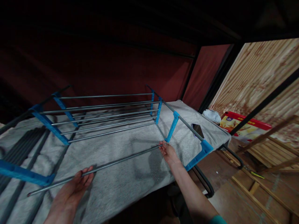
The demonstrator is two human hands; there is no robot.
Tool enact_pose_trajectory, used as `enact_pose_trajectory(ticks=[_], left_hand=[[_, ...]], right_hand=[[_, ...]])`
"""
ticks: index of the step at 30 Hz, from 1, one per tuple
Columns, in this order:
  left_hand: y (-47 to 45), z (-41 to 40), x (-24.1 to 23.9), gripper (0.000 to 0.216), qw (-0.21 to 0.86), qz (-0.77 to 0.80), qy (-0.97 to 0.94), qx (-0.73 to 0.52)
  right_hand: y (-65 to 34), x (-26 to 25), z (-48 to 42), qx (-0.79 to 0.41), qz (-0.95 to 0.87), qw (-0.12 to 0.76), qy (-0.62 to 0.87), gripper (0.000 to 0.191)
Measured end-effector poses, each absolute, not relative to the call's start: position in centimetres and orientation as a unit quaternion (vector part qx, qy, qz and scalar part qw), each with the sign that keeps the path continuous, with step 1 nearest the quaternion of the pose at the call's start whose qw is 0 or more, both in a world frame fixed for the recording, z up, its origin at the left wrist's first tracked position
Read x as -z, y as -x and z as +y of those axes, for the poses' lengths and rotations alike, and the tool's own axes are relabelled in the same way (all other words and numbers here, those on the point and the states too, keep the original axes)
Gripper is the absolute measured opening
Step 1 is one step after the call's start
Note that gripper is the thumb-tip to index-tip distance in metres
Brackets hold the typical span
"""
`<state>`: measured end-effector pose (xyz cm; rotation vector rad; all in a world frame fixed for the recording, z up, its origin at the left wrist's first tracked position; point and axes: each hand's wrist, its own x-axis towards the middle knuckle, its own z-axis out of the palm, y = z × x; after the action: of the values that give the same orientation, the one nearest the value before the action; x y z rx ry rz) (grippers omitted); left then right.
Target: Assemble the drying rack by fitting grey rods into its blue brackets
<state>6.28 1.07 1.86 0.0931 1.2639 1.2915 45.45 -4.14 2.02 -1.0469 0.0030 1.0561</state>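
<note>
A thin grey metal rod (126,158) slants across the front of a partly assembled rack of grey tubes and blue plastic brackets (50,126). Near the rod's left end, my left hand (76,186) supports it with curled fingers, and the tip sticks out past the hand. My right hand (168,152) pinches the right end beside the foot of another blue bracket (172,126); whether the rod sits in that bracket is hidden by my fingers. Several crossbars (112,132) span the rack's back half. At the front left lies another blue bracket (25,174).
A grey blanket (105,189) covers the bed under the rack. Loose dark tubes (23,147) lie at left. A phone-like dark object (197,130) rests at right. Beyond are a red-yellow box (245,124), wooden furniture (268,152) and a black metal bed frame (203,180).
</note>
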Motion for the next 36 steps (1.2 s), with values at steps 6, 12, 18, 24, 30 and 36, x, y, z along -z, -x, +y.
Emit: enact_pose_trajectory(ticks=[6, 12, 18, 24, 30, 36], left_hand=[[-8.6, 0.3, -3.6, 0.024, 0.614, 0.564, -0.043, -0.550], [-9.4, 0.0, -3.8, 0.022, 0.588, 0.575, -0.057, -0.566], [-10.1, -0.1, -4.1, 0.021, 0.627, 0.552, -0.056, -0.547], [-11.4, -0.6, -4.2, 0.023, 0.639, 0.546, -0.066, -0.538], [-13.0, -1.8, -5.1, 0.022, 0.619, 0.505, -0.136, -0.587], [-16.0, -2.9, -6.2, 0.014, 0.586, 0.444, -0.249, -0.630]], right_hand=[[-45.2, -2.2, -4.3, -0.497, -0.001, 0.726, 0.475, 0.025], [-44.9, -1.8, -4.4, -0.492, -0.018, 0.721, 0.487, 0.022], [-44.9, -1.6, -4.3, -0.489, -0.010, 0.719, 0.494, 0.025], [-45.0, -1.4, -4.2, -0.472, -0.021, 0.732, 0.492, 0.025], [-45.0, -1.4, -4.3, -0.457, 0.005, 0.745, 0.486, 0.034], [-43.7, -1.3, -4.6, -0.487, 0.001, 0.732, 0.475, 0.038]])
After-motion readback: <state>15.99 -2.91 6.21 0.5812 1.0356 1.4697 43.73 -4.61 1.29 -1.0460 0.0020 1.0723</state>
